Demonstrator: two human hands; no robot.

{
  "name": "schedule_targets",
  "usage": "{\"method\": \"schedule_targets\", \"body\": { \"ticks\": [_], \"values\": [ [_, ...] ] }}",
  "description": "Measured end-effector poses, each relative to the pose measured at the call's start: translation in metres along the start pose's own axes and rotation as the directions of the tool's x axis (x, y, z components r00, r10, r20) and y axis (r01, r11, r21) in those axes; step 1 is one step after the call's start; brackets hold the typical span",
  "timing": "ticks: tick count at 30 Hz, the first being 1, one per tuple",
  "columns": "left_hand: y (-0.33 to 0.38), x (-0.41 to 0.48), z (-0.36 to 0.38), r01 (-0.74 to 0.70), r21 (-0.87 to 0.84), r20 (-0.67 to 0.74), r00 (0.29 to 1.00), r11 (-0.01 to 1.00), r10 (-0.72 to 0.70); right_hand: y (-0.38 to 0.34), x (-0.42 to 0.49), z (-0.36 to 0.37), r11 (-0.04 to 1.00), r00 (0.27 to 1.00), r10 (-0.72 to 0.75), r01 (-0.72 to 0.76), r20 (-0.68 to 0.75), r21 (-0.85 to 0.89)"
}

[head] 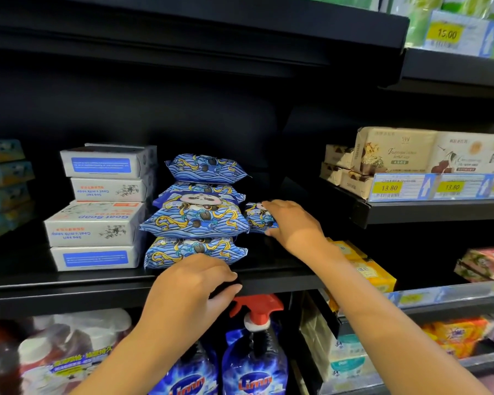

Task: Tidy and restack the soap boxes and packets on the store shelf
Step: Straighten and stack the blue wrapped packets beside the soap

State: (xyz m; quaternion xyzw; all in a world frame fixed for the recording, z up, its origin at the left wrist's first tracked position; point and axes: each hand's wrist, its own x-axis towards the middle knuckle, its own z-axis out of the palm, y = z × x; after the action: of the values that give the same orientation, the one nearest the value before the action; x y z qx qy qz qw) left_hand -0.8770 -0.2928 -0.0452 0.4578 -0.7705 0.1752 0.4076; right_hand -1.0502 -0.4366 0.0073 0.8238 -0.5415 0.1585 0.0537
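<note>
Left hand (188, 283) and right hand (291, 223) are both bare. The left forearm (131, 352) and right forearm (382, 315) are bare too, uncovered down to the frame edge. Visible fingernails short, plain.

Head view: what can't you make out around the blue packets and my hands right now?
- Loose blue packet: mostly covered by the right hand gripping it, so its full outline is hidden.
- Left hand: the fingertips curl at the shelf edge; whether they hold anything is unclear.
- Teal boxes: cut off by the left frame edge and blurred.
- Behind the packet stack: the shelf back is dark, so I cannot tell if more packets sit there.
</note>
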Motion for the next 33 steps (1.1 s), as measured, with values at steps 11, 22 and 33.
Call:
{"method": "schedule_targets", "body": {
  "ticks": [11, 22, 33],
  "values": [
    [-0.012, -0.018, -0.012, 0.049, 0.091, -0.092, 0.995, 0.995, -0.040, -0.041, -0.041, -0.040, 0.795, 0.895, -0.271, 0.415, -0.354, 0.442],
    [-0.014, -0.022, -0.014, 0.037, 0.043, -0.051, 0.998, 0.998, -0.035, -0.087, -0.018, -0.038, 0.901, 0.921, -0.364, 0.387, -0.140, 0.199],
    [-0.036, 0.045, -0.050, 0.060, 0.091, 0.192, 0.978, 0.994, -0.076, -0.016, -0.091, -0.029, 0.913, 0.840, 0.059, 0.173, -0.539, 0.369]
  ]
}}
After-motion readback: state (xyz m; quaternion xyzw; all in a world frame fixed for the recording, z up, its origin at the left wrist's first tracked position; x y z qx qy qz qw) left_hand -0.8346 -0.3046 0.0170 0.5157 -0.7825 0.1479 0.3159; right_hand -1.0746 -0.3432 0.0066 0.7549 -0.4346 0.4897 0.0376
